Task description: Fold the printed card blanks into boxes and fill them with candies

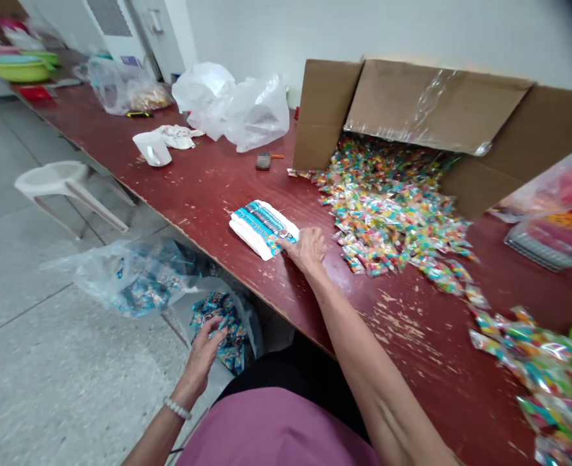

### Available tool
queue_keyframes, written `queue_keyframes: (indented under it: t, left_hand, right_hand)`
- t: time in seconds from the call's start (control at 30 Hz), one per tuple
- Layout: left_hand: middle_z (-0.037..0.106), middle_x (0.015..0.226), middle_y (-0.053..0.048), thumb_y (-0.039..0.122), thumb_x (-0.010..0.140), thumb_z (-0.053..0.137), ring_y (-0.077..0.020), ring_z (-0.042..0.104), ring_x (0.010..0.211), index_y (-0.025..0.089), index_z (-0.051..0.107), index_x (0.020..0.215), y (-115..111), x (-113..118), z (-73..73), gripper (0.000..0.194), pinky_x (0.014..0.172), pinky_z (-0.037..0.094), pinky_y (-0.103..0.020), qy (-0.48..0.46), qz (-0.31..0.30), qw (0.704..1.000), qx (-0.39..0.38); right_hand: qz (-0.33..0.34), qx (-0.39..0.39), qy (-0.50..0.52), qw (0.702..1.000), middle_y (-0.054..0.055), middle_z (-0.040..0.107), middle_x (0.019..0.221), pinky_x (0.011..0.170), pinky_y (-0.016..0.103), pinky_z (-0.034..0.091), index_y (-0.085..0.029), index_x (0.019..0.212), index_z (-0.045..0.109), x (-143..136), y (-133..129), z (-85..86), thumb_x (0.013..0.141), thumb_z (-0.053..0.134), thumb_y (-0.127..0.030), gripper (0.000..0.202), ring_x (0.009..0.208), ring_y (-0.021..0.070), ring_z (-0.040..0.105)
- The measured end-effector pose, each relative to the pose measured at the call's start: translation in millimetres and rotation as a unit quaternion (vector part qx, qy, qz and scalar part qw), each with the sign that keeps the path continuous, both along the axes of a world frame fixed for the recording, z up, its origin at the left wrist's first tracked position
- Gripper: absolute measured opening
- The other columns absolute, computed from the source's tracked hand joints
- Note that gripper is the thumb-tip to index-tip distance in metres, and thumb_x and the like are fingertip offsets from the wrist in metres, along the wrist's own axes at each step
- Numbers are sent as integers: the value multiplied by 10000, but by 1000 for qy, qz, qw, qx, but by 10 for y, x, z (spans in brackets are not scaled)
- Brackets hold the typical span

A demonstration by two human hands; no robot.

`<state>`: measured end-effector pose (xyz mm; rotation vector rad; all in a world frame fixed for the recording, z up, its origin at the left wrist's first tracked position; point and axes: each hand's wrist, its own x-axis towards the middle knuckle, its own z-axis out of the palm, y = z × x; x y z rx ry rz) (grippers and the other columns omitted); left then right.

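A flat stack of white and blue printed wrappers (258,226) lies on the worn red table (208,200). My right hand (309,249) touches the stack's right end, thumb on its printed face and the other fingers curled beside it. Off the table's front edge, my left hand (205,353) hangs with fingers apart and holds nothing. It is over an open plastic bag of small blue packets (232,327). To the right of the stack, many clear-wrapped colourful candies (393,220) spill out of a cardboard box (426,97) lying on its side.
Another bag of blue packets (145,285) sits left of the first. A white stool (55,176) stands on the floor. Along the table are a white cup (153,149), crumpled plastic bags (254,113), a small dark object (263,162) and a clear plastic tray (543,244).
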<state>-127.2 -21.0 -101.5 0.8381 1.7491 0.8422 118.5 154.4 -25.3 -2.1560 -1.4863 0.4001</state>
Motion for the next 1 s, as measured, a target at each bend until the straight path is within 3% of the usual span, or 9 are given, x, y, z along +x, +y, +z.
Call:
queue_keyframes:
  t: [0.13, 0.27, 0.4, 0.53, 0.6, 0.67, 0.77, 0.83, 1.0]
  left_hand:
    - [645, 1158, -62, 487, 733, 708, -227, 607, 942, 238, 647, 1161, 103, 8, 135, 499, 704, 450, -285, -9, -6, 998, 69]
    - [652, 1098, -51, 393, 711, 752, -172, 599, 864, 202, 660, 1120, 238, 46, 359, 461, 722, 456, -255, -39, 14, 990, 135]
    - [644, 1102, -53, 339, 721, 734, -148, 618, 833, 199, 642, 1147, 374, 60, 654, 458, 689, 462, -231, -56, 7, 983, 177]
    - [665, 1067, -57, 345, 757, 722, -155, 661, 830, 181, 648, 1132, 494, 163, 1024, 416, 737, 491, -254, -131, -11, 971, 200]
    - [697, 1044, -86, 394, 795, 691, -181, 679, 852, 154, 673, 1107, 496, 296, 1189, 394, 769, 505, -282, -229, -105, 956, 147]
    - [719, 1015, -116, 457, 795, 686, -213, 693, 872, 131, 692, 1098, 440, 466, 1289, 445, 775, 520, -309, -343, -232, 909, 41]
    - [732, 892, -117, 529, 703, 771, -229, 706, 741, 125, 706, 1015, 290, 701, 1285, 515, 686, 540, -330, -459, -375, 799, -101]
    - [719, 806, -94, 586, 651, 798, -218, 692, 634, 131, 699, 960, 201, 803, 1222, 559, 601, 539, -320, -489, -404, 762, -129]
    - [695, 721, -76, 519, 610, 854, -158, 659, 538, 105, 674, 812, 136, 919, 1145, 495, 514, 520, -240, -425, -368, 825, -68]
  right_hand:
    - [-39, 69, 84, 993, 173, 575, 1229, 963, 481, 386, -168, 1083, 601, 4, -25, -39, 703, 797, -453, 514, 1189, 361, 513]
    - [-31, 89, 154, 984, 92, 682, 1006, 889, 407, 452, -175, 970, 625, 118, -23, -18, 830, 650, -378, 247, 982, 269, 626]
    - [1, 87, 237, 968, 79, 701, 1017, 745, 307, 495, -168, 1029, 631, 390, -166, 12, 895, 563, -341, 229, 844, 178, 647]
    - [71, 143, 438, 885, 27, 695, 820, 568, 290, 455, -230, 899, 699, 617, -619, 132, 797, 733, -427, 224, 639, 139, 616]
    - [146, 115, 457, 870, 25, 683, 765, 559, 294, 472, -250, 831, 724, 605, -936, 271, 739, 813, -408, 204, 627, 146, 605]
    - [190, 69, 487, 850, 34, 702, 780, 595, 304, 509, -242, 823, 736, 499, -1238, 423, 704, 856, -390, 224, 660, 163, 628]
    - [197, 2, 524, 829, 22, 684, 736, 525, 282, 498, -235, 797, 712, 296, -1527, 560, 733, 841, -398, 217, 605, 158, 603]
    - [195, -27, 554, 809, 14, 672, 730, 487, 251, 473, -224, 810, 694, 226, -1595, 554, 767, 819, -395, 216, 575, 138, 580]
    - [201, -33, 617, 760, -8, 667, 829, 526, 219, 492, -263, 1154, 638, 263, -1625, 413, 840, 761, -391, 361, 620, 117, 601]
